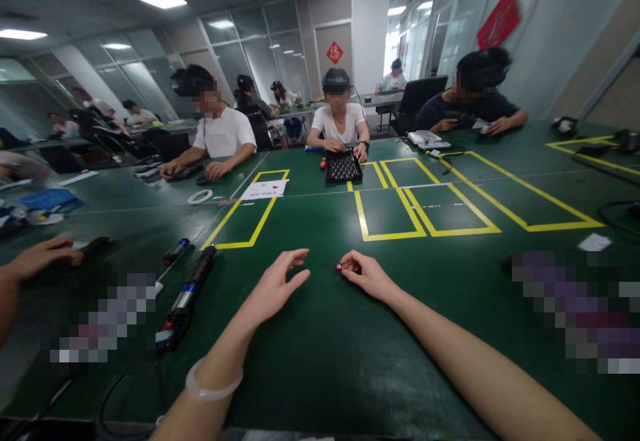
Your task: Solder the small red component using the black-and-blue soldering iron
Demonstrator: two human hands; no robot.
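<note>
My right hand (367,273) rests on the green table (320,334) and pinches a small red part (341,267) between thumb and fingertips. My left hand (276,286) hovers just left of it, fingers spread and curved, holding nothing; a pale bangle (213,382) circles that wrist. The two hands are a short gap apart, near the table's middle.
An electric screwdriver (187,298) with its cable lies to my left, a smaller tool (176,251) beyond it. Yellow tape rectangles (430,208) mark the table. A black tray (343,166) and a white sheet (263,189) lie far across, where several seated people work. Another person's hand (43,256) is at far left.
</note>
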